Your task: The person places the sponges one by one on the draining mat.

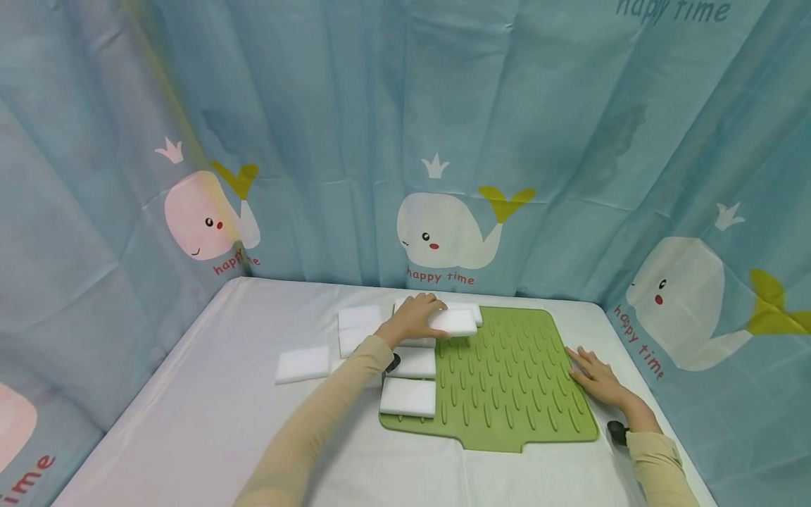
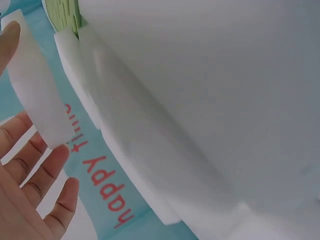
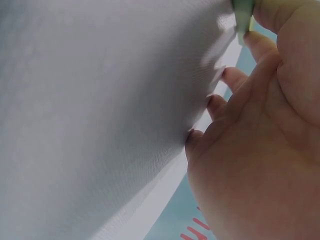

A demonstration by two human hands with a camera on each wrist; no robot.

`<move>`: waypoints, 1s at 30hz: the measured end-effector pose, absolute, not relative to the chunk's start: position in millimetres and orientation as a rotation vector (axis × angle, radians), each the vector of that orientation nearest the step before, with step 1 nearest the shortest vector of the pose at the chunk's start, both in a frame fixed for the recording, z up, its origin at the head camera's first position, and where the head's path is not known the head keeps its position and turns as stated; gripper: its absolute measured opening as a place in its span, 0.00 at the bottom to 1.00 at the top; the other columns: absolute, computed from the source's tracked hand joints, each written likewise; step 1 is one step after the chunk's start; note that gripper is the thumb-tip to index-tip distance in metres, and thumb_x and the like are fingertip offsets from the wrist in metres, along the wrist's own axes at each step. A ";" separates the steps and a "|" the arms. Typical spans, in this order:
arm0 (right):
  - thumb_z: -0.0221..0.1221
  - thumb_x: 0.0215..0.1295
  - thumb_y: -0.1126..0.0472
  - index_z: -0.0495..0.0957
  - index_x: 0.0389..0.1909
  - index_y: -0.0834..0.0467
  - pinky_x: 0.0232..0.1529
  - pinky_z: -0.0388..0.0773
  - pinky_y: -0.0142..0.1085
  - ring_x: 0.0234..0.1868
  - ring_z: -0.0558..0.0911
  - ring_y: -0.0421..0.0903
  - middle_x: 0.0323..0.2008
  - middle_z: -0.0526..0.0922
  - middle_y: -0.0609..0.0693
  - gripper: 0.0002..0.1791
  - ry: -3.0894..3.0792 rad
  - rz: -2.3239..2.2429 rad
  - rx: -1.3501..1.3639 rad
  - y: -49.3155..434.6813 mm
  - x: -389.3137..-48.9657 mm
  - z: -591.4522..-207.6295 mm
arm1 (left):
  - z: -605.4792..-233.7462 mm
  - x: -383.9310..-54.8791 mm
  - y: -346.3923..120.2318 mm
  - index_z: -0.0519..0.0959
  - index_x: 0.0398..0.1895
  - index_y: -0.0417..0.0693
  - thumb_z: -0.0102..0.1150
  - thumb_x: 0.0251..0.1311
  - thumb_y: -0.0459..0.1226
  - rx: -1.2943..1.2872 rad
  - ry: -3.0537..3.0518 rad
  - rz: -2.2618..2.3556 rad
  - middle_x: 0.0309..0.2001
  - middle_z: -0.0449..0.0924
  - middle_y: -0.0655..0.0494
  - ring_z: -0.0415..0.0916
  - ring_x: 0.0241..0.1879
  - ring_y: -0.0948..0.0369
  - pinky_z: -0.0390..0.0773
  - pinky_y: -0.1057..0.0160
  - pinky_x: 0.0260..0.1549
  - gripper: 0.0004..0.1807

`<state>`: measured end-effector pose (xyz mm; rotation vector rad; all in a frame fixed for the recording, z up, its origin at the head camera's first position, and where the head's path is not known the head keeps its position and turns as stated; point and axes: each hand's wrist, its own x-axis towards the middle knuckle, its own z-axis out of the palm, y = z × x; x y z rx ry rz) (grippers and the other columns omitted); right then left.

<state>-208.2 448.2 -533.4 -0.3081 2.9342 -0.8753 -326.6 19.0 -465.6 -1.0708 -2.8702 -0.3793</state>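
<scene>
My left hand (image 1: 413,318) pinches a white sponge block (image 1: 454,322) between thumb and fingertips, over the back left part of a green ridged mat (image 1: 507,373). In the left wrist view this sponge (image 2: 40,85) is held at its two ends, tilted. Along the mat's left side lies a column of similar sponges, the front one (image 1: 408,397) flat near the corner; the left hand and wrist partly hide others. My right hand (image 1: 595,377) rests at the mat's right edge. In the right wrist view, its thumb and index finger are at the mat's green edge (image 3: 243,20), other fingertips on the cloth.
Left of the mat, more white sponges (image 1: 359,329) lie on the white-clothed table (image 1: 209,394), one (image 1: 303,364) farther out. A blue whale-print curtain (image 1: 355,141) stands behind and along both sides of the table. The mat has a tab (image 1: 493,446) at its front edge.
</scene>
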 end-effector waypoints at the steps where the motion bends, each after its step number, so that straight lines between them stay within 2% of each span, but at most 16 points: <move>1: 0.49 0.69 0.52 0.53 0.69 0.63 0.56 0.29 0.72 0.65 0.39 0.77 0.67 0.44 0.75 0.33 2.932 -0.878 -0.310 448.1 -208.1 -532.6 | -465.4 -326.8 21.3 0.72 0.58 0.57 0.60 0.46 0.64 -1.072 -2.872 -0.371 0.52 0.72 0.56 0.69 0.51 0.57 0.69 0.53 0.50 0.37; 21: 0.49 0.69 0.53 0.52 0.70 0.63 0.57 0.28 0.71 0.65 0.38 0.76 0.67 0.44 0.75 0.33 2.913 -0.888 -0.301 448.1 -207.1 -530.2 | -466.6 -324.4 52.8 0.72 0.58 0.55 0.56 0.48 0.66 -1.147 -2.898 -0.206 0.52 0.69 0.56 0.66 0.48 0.59 0.71 0.58 0.47 0.38; 30: 0.49 0.69 0.53 0.52 0.70 0.63 0.57 0.28 0.71 0.65 0.38 0.76 0.67 0.44 0.75 0.33 2.916 -0.884 -0.308 449.2 -207.9 -531.3 | -474.9 -325.6 55.7 0.72 0.58 0.55 0.58 0.46 0.66 -1.156 -2.924 -0.138 0.53 0.68 0.56 0.65 0.49 0.59 0.71 0.57 0.47 0.39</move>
